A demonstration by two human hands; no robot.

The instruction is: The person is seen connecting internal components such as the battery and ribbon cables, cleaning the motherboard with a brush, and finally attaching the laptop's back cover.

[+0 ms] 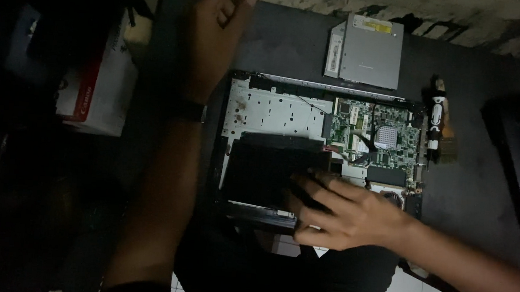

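— While the person leans over the dark table (476, 198), where is each hand?

— The right hand (343, 216) lies flat, fingers spread, on a black rectangular panel (264, 167) resting over the near half of the opened laptop base (275, 107), which sits mid-table with its silver metal plate and green circuit board (368, 129) bared. It presses the panel's right end and clamps nothing.

— And the left?

— The left hand (216, 24) is up at the table's far edge, curled into a loose fist, a dark band on its wrist. Whether it holds anything, I cannot tell; it is too dim.

— What else is about?

— A grey flat optical drive (367, 50) lies beyond the laptop by the far edge. A black-and-white screwdriver (436, 125) lies just right of the laptop. A white-and-red cardboard box (96, 89) stands off the left edge.
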